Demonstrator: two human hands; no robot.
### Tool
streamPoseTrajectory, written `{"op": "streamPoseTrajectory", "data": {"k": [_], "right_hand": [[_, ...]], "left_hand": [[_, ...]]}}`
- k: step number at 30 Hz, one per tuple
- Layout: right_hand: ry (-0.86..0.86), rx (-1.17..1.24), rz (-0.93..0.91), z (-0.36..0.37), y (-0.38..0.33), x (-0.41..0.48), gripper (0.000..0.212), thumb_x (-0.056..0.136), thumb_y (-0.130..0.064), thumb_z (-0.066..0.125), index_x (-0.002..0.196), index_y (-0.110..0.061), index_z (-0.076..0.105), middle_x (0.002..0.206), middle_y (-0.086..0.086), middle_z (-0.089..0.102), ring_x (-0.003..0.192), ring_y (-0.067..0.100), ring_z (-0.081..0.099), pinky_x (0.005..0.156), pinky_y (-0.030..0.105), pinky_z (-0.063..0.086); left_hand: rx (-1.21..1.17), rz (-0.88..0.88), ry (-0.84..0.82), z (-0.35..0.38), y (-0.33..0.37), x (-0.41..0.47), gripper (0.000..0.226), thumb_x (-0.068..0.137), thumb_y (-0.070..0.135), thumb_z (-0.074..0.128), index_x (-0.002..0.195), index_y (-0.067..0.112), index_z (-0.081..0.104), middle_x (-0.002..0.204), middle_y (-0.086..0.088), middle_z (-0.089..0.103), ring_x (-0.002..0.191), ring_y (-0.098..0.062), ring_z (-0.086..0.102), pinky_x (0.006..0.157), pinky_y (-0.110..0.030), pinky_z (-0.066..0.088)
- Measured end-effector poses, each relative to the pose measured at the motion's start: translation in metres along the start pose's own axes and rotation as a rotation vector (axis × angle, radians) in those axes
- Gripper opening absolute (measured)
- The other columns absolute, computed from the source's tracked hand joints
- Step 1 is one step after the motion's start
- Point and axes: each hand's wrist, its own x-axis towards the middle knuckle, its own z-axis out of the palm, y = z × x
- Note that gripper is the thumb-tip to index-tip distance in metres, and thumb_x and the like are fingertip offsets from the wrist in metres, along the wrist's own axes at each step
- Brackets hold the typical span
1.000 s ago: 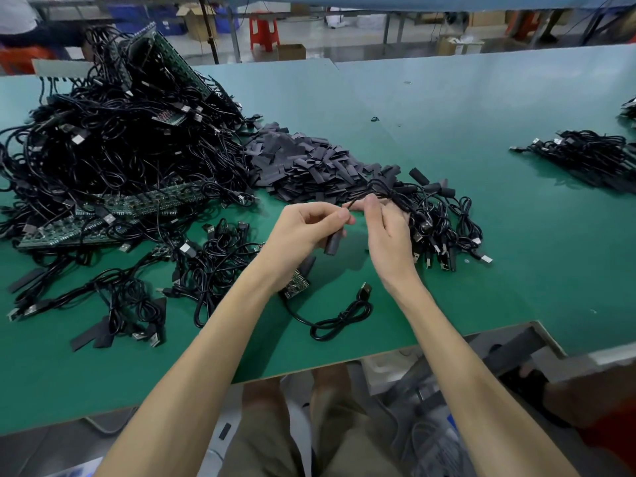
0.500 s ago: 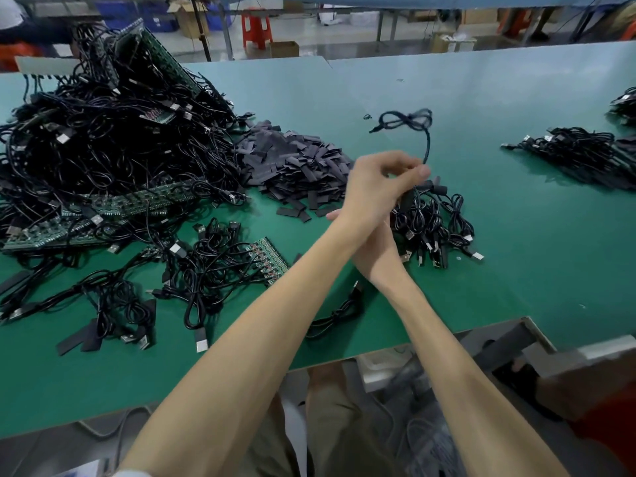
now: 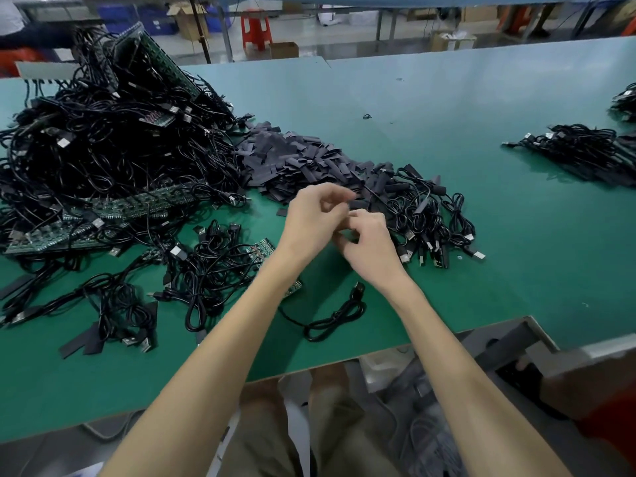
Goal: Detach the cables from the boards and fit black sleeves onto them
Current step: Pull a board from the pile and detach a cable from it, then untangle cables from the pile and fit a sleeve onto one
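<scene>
Flat green worktable (image 3: 447, 253) fills most of the view, front edge nearest the person. Far left: big tangled heap of black USB cables (image 3: 103, 156), some plugged into long green circuit boards (image 3: 137, 203). Touching its right side: pile of flat black sleeves (image 3: 292, 163). Just right of that: bundle of sleeved black cables (image 3: 430, 218). 1 loose coiled black cable (image 3: 334, 316) lies near the front edge. 2 hands meet over the sleeve pile's near edge: left hand (image 3: 315, 218), right hand (image 3: 370, 244), fingers curled, blurred. Cannot tell what either grips. Behind the table: grey floor, red plastic stool (image 3: 256, 27), cardboard box (image 3: 284, 49).
</scene>
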Motion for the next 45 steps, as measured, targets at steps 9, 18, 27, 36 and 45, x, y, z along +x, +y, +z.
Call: {"op": "streamPoseTrajectory", "data": {"k": [9,18,27,36,45], "right_hand": [[0.054,0.007,0.027,-0.001,-0.010,-0.003,0.023,0.096,-0.008,0.064,0.106,-0.027,0.073,0.107,-0.015,0.061,0.113,0.013,0.040,0.083,0.001,0.034],[0.051,0.013,0.020,-0.003,-0.010,-0.005,0.021,0.097,-0.008,0.064,0.108,-0.023,0.074,0.111,-0.011,0.063,0.115,0.013,0.040,0.082,0.000,0.034],[0.096,-0.084,0.042,-0.001,-0.004,-0.003,0.024,0.096,-0.011,0.064,0.118,-0.021,0.069,0.116,-0.006,0.063,0.119,0.014,0.037,0.096,0.020,0.033],[0.065,-0.225,0.043,0.001,-0.001,0.000,0.022,0.099,-0.006,0.063,0.118,-0.010,0.071,0.122,0.003,0.062,0.125,0.023,0.042,0.108,0.031,0.039],[0.154,-0.277,0.081,0.001,-0.001,-0.003,0.034,0.094,-0.021,0.075,0.123,-0.005,0.069,0.133,0.006,0.051,0.130,0.020,0.032,0.107,0.019,0.025]], "left_hand": [[0.647,-0.271,-0.318,-0.054,-0.003,-0.022,0.039,0.082,0.032,0.085,0.109,0.009,0.068,0.105,-0.007,0.068,0.097,-0.028,0.067,0.088,-0.040,0.056],[0.692,-0.337,-0.317,-0.041,0.001,-0.031,0.032,0.093,0.010,0.071,0.120,0.004,0.056,0.120,-0.017,0.058,0.099,-0.035,0.060,0.084,-0.042,0.052],[0.688,-0.202,-0.157,-0.029,-0.005,-0.032,0.022,0.092,0.002,0.055,0.113,0.006,0.060,0.115,-0.013,0.061,0.101,-0.035,0.061,0.088,-0.043,0.053],[-0.296,-0.098,0.127,-0.017,-0.020,-0.033,0.014,0.097,-0.005,0.061,0.110,0.000,0.064,0.102,-0.015,0.063,0.085,-0.027,0.076,0.070,-0.039,0.064],[-0.348,-0.182,0.092,-0.017,-0.041,-0.031,0.010,0.097,-0.003,0.060,0.101,0.004,0.066,0.094,-0.013,0.065,0.076,-0.023,0.076,0.073,-0.040,0.064]]}}
